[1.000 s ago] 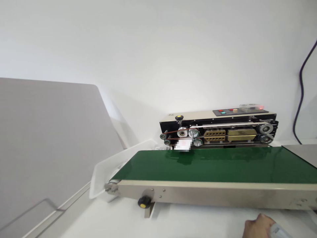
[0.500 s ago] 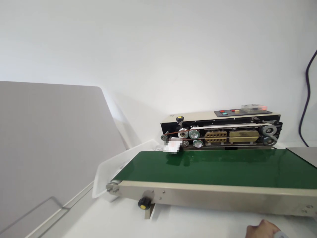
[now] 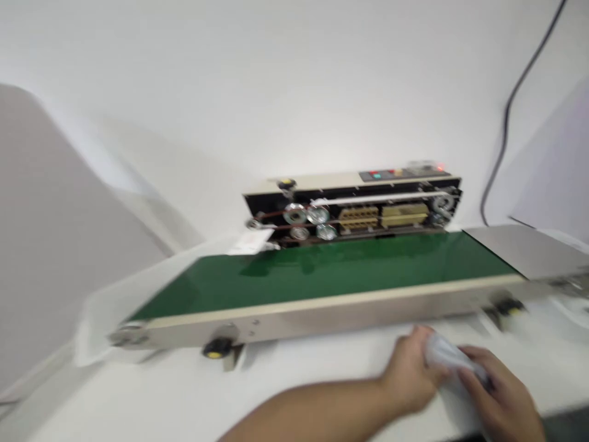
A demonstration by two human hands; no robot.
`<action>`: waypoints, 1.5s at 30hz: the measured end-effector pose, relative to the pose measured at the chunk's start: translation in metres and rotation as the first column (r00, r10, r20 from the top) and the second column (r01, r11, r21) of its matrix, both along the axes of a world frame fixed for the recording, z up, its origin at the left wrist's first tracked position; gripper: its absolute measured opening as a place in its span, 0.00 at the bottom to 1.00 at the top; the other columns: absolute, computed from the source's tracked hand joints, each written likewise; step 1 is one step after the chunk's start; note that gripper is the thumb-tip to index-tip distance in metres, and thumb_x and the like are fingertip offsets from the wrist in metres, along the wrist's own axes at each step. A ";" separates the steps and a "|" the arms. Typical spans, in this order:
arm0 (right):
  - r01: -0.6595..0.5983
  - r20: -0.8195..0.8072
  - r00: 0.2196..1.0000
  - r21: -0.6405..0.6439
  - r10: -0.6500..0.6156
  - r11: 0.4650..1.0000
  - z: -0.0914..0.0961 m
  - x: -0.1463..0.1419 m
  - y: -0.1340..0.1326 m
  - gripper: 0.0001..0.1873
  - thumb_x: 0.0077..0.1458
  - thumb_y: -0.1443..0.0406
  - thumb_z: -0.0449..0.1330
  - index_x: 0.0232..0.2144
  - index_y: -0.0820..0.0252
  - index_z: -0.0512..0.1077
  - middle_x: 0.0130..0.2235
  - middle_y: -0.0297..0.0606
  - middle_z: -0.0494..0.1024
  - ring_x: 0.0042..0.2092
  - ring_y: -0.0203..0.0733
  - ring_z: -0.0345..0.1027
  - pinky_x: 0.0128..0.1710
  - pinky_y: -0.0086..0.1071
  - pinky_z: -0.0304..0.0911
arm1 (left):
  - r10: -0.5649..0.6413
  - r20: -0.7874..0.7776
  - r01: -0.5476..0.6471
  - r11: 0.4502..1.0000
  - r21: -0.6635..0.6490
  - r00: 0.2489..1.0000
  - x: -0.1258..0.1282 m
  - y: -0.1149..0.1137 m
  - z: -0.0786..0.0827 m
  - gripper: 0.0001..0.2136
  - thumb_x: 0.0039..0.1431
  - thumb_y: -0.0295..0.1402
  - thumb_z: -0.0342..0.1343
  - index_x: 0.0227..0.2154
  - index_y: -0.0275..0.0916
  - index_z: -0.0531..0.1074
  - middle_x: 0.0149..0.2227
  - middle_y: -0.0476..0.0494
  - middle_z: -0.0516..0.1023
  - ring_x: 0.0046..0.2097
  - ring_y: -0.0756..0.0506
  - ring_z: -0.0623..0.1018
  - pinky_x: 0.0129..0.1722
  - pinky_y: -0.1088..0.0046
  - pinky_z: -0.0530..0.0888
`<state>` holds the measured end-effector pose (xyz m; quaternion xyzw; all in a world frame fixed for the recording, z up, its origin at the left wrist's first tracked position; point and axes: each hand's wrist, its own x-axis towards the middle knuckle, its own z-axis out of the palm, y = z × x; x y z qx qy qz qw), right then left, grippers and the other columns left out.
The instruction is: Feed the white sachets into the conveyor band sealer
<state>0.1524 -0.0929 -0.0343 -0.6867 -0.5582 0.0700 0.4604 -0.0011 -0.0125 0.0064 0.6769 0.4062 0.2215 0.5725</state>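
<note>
At the lower right, in front of the conveyor, my left hand and my right hand come together. Both close around a whitish, translucent plastic bag, the left at its far end and the right at its near end. The bag is blurred and its contents cannot be made out. Beyond them stands a band sealer with exposed rollers and a green conveyor belt. A small white packet sticks out from the rollers at the sealer's left end, above the belt.
A white plastic bin stands under the conveyor's left end. A grey panel rises at the left. To the right are a metal plate and a dark cable against the wall. Black knobs project below the conveyor.
The view has swung right, so the sealer sits further left. Both hands are now in view holding the bag; before, only part of one hand showed. The packet has shifted slightly leftward along the sealer.
</note>
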 end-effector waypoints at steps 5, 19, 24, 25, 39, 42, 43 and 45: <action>0.028 -0.154 0.988 -0.039 -0.033 0.999 0.023 -0.004 0.003 0.15 0.50 0.54 0.55 0.27 0.59 0.72 0.34 0.41 0.76 0.32 0.42 0.70 0.31 0.32 0.67 | -0.032 0.129 0.022 0.997 0.078 0.991 0.005 0.006 -0.013 0.14 0.46 0.25 0.57 0.38 0.39 0.67 0.28 0.53 0.70 0.31 0.49 0.69 0.31 0.77 0.66; -0.212 -0.213 0.956 -0.018 0.204 0.977 0.025 -0.008 -0.007 0.12 0.55 0.59 0.55 0.38 0.59 0.71 0.39 0.42 0.72 0.37 0.41 0.69 0.33 0.31 0.65 | 0.053 0.091 -0.056 0.998 0.030 0.994 0.002 0.006 -0.003 0.07 0.48 0.25 0.54 0.32 0.39 0.66 0.24 0.54 0.68 0.25 0.51 0.67 0.24 0.78 0.64; -0.244 -0.202 0.948 0.037 0.246 0.969 0.019 -0.004 -0.011 0.14 0.59 0.59 0.50 0.41 0.59 0.71 0.44 0.43 0.71 0.42 0.42 0.68 0.40 0.33 0.65 | 0.019 0.128 -0.025 0.999 0.046 0.992 0.002 0.005 -0.009 0.07 0.49 0.27 0.53 0.33 0.39 0.66 0.25 0.54 0.68 0.27 0.50 0.68 0.27 0.76 0.65; -0.224 -0.204 0.952 0.037 0.227 0.974 0.019 -0.003 -0.011 0.14 0.59 0.59 0.50 0.41 0.59 0.71 0.44 0.43 0.71 0.42 0.41 0.68 0.40 0.32 0.65 | 0.010 0.135 -0.017 0.998 0.055 0.991 0.002 0.005 -0.010 0.07 0.49 0.27 0.54 0.33 0.40 0.66 0.26 0.53 0.68 0.28 0.49 0.69 0.28 0.76 0.65; 0.123 -0.414 0.907 0.093 -0.074 0.988 0.007 -0.002 -0.006 0.17 0.57 0.55 0.53 0.36 0.61 0.74 0.35 0.41 0.77 0.37 0.44 0.70 0.37 0.36 0.67 | -0.003 0.148 -0.006 0.998 0.065 0.989 0.004 0.011 -0.015 0.08 0.52 0.26 0.51 0.36 0.39 0.66 0.33 0.48 0.74 0.36 0.46 0.73 0.36 0.71 0.68; 0.224 -0.451 0.879 0.112 -0.151 0.968 0.007 -0.002 -0.016 0.20 0.57 0.53 0.53 0.35 0.64 0.74 0.32 0.43 0.77 0.36 0.47 0.71 0.35 0.38 0.68 | -0.009 0.152 -0.002 0.997 0.072 0.988 0.004 0.011 -0.015 0.08 0.52 0.25 0.51 0.36 0.38 0.66 0.32 0.48 0.74 0.36 0.46 0.73 0.37 0.71 0.68; 0.253 -0.420 0.889 0.119 -0.182 0.960 0.010 -0.001 -0.022 0.20 0.57 0.53 0.53 0.35 0.65 0.74 0.31 0.43 0.77 0.35 0.48 0.71 0.33 0.38 0.68 | -0.017 0.148 0.005 0.996 0.084 0.989 0.003 0.010 -0.014 0.07 0.52 0.25 0.51 0.35 0.38 0.66 0.31 0.48 0.74 0.36 0.46 0.73 0.37 0.71 0.68; 0.321 -0.313 0.915 0.173 -0.257 0.931 0.022 0.004 -0.035 0.18 0.56 0.55 0.55 0.35 0.64 0.74 0.30 0.43 0.76 0.32 0.47 0.71 0.30 0.37 0.68 | -0.038 0.150 0.024 0.995 0.098 0.988 0.002 0.009 -0.012 0.06 0.52 0.25 0.50 0.34 0.38 0.66 0.30 0.49 0.74 0.35 0.46 0.73 0.35 0.72 0.67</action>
